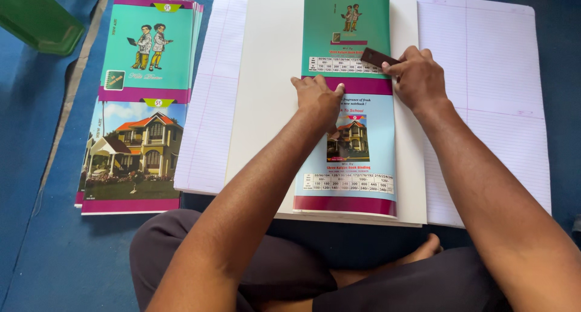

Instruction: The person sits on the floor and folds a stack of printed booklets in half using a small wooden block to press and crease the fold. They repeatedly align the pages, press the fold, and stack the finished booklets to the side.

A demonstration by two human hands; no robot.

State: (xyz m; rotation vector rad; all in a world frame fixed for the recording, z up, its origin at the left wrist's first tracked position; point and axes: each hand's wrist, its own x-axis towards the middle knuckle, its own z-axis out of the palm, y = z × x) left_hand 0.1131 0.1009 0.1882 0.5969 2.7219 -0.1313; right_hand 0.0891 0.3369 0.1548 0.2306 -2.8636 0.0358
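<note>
In the upper middle of the frame, a long printed cover sheet (348, 106) lies face up on a white board (260, 106), which rests on large ruled paper sheets (484, 76) spread over the blue floor mat (36, 227). The left hand (318, 97) presses flat on the sheet at its magenta band, fingers spread and released, apparently to keep the sheet from sliding. The right hand (417, 76) pinches a small dark flat tool (378, 58) between thumb and fingertips, its edge laid on the sheet near the right margin, a grip that suits rubbing or creasing along that line. At the left of the frame a stack of printed covers (145, 106) sits within reach, well apart from both hands. A green plastic object (36, 15) shows in the upper left corner.
</note>
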